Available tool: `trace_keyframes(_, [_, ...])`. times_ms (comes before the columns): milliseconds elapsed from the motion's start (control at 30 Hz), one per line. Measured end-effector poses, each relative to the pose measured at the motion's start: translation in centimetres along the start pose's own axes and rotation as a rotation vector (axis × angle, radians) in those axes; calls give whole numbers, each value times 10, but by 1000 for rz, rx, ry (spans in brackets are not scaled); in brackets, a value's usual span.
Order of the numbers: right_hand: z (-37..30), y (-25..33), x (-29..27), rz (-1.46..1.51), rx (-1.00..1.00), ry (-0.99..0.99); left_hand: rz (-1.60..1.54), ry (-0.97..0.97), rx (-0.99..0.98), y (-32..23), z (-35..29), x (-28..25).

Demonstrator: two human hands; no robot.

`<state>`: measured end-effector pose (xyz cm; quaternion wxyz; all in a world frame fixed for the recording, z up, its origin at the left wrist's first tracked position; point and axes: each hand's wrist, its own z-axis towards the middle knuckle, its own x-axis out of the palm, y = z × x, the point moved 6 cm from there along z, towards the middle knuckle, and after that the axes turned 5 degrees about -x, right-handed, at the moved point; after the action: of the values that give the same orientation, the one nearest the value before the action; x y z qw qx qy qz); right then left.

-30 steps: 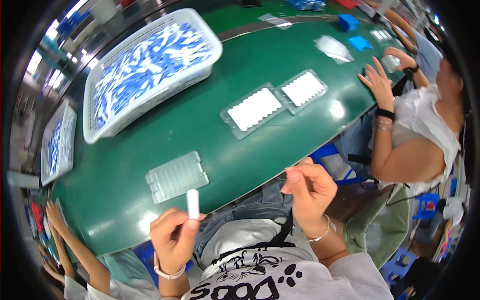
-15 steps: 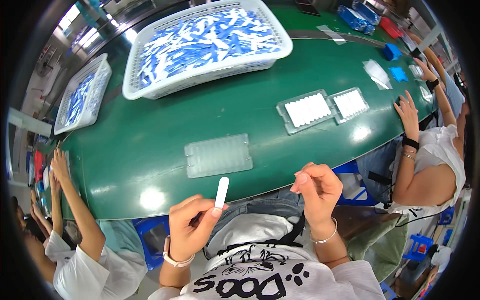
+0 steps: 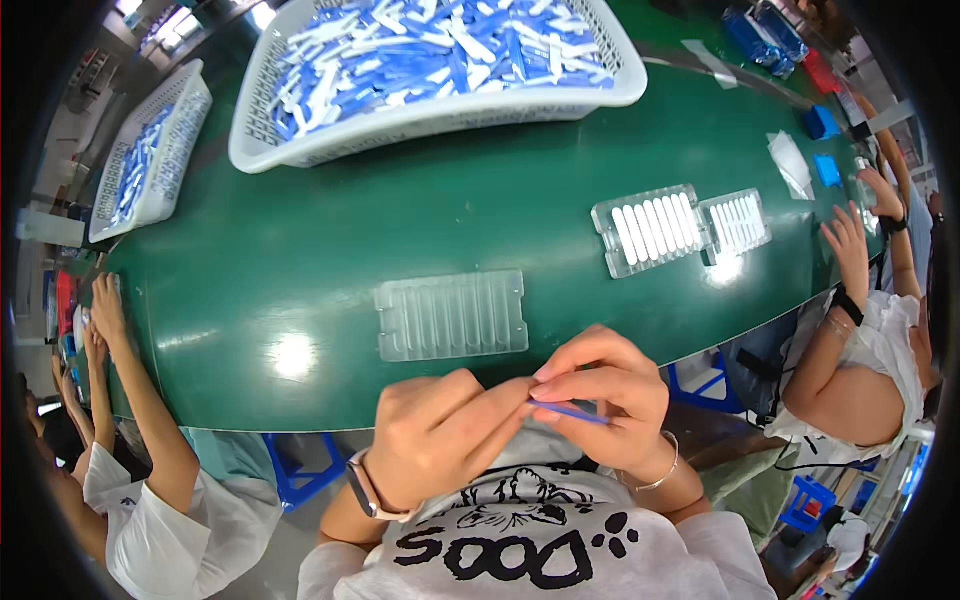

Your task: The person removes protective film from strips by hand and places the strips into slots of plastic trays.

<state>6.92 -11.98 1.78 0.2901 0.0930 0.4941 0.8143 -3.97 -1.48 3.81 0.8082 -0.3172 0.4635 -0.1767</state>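
My left hand (image 3: 440,430) and my right hand (image 3: 610,395) meet in front of my shirt, at the table's near edge. Between the fingertips of both lies a slim blue stick (image 3: 575,411), seen edge-on, its blue end pointing right. My left fingers are closed at its left end, which they hide; my right thumb and fingers pinch it. Just beyond my hands, a see-through plastic tray (image 3: 455,318) with long grooves lies flat on the green table. Farther right, a similar tray holding several white sticks (image 3: 652,230) touches a second filled tray (image 3: 737,222).
A large white basket (image 3: 440,122) heaped with blue and white sticks stands at the back, a smaller one (image 3: 185,150) at far left. Co-workers' arms reach onto the green table (image 3: 330,240) from left (image 3: 150,400) and right (image 3: 848,265). Blue pieces (image 3: 826,170) lie far right.
My hands, apart before, have come together. The stick, upright with its white face showing in my left hand, is now turned sideways between both hands, its blue side showing. The view has shifted slightly.
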Motion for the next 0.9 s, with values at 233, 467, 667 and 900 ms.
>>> trace_keyframes(233, [11, 11, -28, -712, -392, 31, 109, -89, -357, 50, 3, -23])
trace_keyframes(467, [27, -9, -27, -680, -452, 167, 240, -85, -632, 98, -14, -40])
trace_keyframes(667, [33, -17, -19, -650, -460, 169, 256, 29, -673, 105, -16, -36])
trace_keyframes(900, [36, -36, -15, -541, -283, 200, 233, -12, -680, 97, -18, -27])
